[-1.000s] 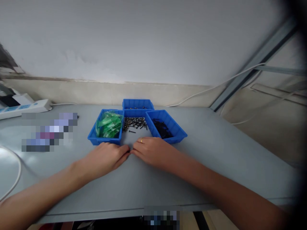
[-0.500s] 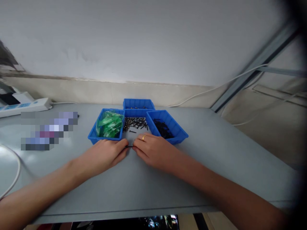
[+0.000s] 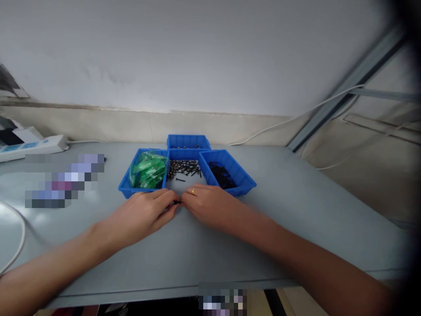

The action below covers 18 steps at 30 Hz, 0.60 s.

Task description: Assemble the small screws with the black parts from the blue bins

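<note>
My left hand (image 3: 144, 215) and my right hand (image 3: 207, 204) rest on the grey table (image 3: 283, 210), fingertips meeting. Both pinch a small black screw (image 3: 177, 202) between them. The right hand wears a gold ring. Just beyond the fingers lies a loose heap of dark screws (image 3: 184, 167) on the table. A blue tray (image 3: 126, 188) with green plastic bags (image 3: 148, 169) stands at the left, a blue tray (image 3: 245, 182) with black screws at the right, and a third blue tray (image 3: 187, 141) behind.
A white power strip (image 3: 33, 144) lies at the far left, and a white cable (image 3: 16, 245) curves over the table's left edge. Another white cable (image 3: 296, 116) runs along the wall at the right. The table's front edge is close to me.
The hands briefly drew slightly apart, showing the black screw between the fingertips, then closed together again. The view shifted a little.
</note>
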### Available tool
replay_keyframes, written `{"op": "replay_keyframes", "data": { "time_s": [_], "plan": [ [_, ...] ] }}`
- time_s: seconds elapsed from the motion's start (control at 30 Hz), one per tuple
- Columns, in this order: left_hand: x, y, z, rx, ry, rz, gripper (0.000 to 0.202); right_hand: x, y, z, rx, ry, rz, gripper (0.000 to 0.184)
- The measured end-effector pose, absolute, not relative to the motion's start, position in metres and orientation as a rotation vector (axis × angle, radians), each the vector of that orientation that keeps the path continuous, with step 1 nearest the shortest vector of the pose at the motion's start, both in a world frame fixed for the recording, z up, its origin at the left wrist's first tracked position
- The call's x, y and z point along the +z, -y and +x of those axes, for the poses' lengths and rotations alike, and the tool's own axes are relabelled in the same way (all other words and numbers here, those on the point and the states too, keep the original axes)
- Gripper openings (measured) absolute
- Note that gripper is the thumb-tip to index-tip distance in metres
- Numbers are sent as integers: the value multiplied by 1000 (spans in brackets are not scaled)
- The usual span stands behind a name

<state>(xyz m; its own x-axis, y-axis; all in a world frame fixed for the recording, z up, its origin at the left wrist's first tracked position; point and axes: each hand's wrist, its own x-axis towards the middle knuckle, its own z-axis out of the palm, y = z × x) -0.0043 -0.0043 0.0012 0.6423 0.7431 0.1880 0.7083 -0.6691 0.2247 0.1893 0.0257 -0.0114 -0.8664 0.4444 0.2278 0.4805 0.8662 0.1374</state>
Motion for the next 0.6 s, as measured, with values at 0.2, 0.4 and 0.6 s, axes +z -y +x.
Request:
{"op": "replay_keyframes", "data": {
  "time_s": [0.2,0.4,0.6],
  "plan": [
    [-1,2,-7,406,-1117,2725,19,-13,-23,184,-138,2811,-759,18],
    [1,6,-4,317,-1235,2713,9,-2,-15,185,85,2772,-868,9],
    [-2,2,-4,191,-1220,2816,19,2,-13,184,112,2762,-939,17]
  ]
}}
